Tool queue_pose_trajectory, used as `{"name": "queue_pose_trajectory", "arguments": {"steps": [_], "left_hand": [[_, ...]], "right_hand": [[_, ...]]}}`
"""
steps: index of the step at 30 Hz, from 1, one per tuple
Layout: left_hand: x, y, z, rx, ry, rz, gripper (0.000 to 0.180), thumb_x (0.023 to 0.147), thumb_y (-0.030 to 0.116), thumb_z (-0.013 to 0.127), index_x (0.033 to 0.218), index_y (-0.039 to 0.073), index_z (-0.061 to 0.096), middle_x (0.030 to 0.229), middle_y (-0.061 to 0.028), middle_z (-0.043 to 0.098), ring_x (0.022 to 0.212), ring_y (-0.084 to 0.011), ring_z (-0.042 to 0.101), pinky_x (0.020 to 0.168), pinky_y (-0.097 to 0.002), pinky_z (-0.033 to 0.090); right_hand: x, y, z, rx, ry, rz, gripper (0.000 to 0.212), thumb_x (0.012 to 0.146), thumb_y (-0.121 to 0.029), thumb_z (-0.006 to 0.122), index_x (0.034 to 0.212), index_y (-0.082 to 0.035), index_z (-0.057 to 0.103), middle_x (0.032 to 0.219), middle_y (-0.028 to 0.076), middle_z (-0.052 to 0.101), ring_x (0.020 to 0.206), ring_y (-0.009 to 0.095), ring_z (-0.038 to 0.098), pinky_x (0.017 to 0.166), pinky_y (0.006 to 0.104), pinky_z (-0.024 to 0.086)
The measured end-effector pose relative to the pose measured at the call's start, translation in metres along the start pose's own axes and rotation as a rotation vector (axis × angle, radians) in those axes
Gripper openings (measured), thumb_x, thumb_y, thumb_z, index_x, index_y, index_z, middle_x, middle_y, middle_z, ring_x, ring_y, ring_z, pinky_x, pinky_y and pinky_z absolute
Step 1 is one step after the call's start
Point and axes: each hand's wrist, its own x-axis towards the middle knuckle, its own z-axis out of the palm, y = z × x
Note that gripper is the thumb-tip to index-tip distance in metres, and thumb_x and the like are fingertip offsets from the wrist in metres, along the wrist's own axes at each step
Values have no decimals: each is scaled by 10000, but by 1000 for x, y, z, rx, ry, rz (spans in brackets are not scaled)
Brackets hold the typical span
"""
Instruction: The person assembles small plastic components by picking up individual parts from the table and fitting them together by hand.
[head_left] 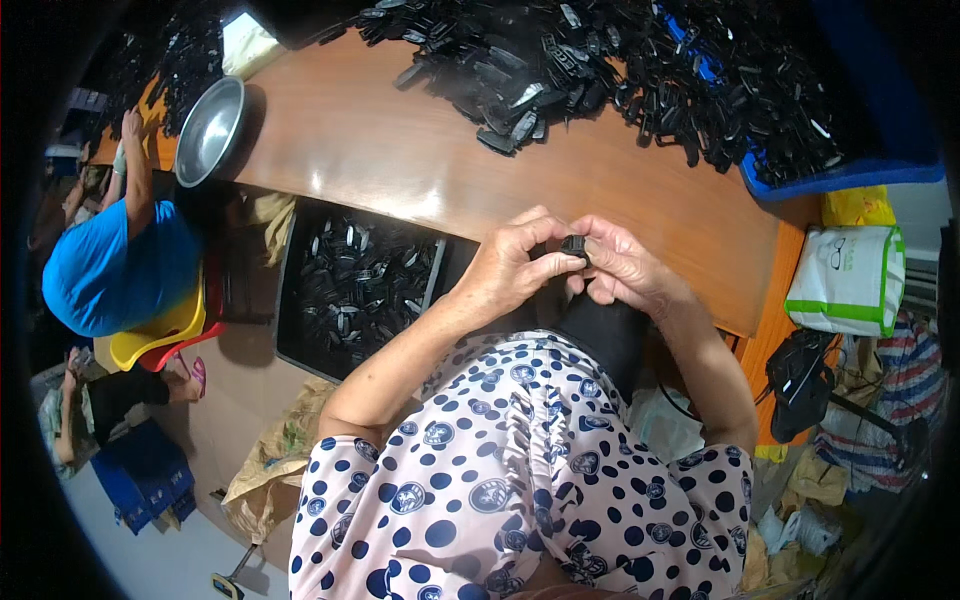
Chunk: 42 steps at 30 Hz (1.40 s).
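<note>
My left hand (517,262) and my right hand (622,264) meet at the near edge of the brown table (400,140). Between the fingertips of both is a small black plastic piece (573,246) with ridges across it. Each hand pinches it with thumb and forefinger. Its far side is hidden by the fingers, and its exact kind is too small to tell. A big heap of similar black pieces (510,80) covers the far part of the table. More of them lie in a black crate (285,300) below the table's edge, left of my left forearm.
A metal bowl (212,132) stands at the table's left. A person in a blue shirt (125,265) sits beyond, on a yellow chair (165,340). At right are a blue tray (850,180), a white-green bag (845,280) and a striped sack (900,400).
</note>
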Motion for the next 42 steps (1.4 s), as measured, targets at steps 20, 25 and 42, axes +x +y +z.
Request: {"name": "queue_pose_trajectory", "arguments": {"steps": [20,25,42], "left_hand": [[-55,-10,-32,-497,125,-368,177,792,15,665,968,-6,658,1146,-123,573,824,-140,598,579,-210,515],[-75,-8,-60,-407,136,-489,163,779,56,702,933,11,671,1093,-90,591,846,-127,586,609,-218,510],[86,-45,-68,899,218,-364,448,835,458,613,813,11,602,771,-222,645,757,-412,625,660,-470,481]], "right_hand": [[46,36,59,-26,-138,-129,345,983,-369,455,988,-52,590,840,22,628,607,24,415,520,164,353],[39,18,51,-553,-39,-209,316,919,-236,585,1132,-7,538,837,63,628,737,112,581,648,248,471],[51,-86,-102,-1747,1106,-353,230,805,-263,679,862,-54,602,890,126,580,808,320,616,679,425,491]]}}
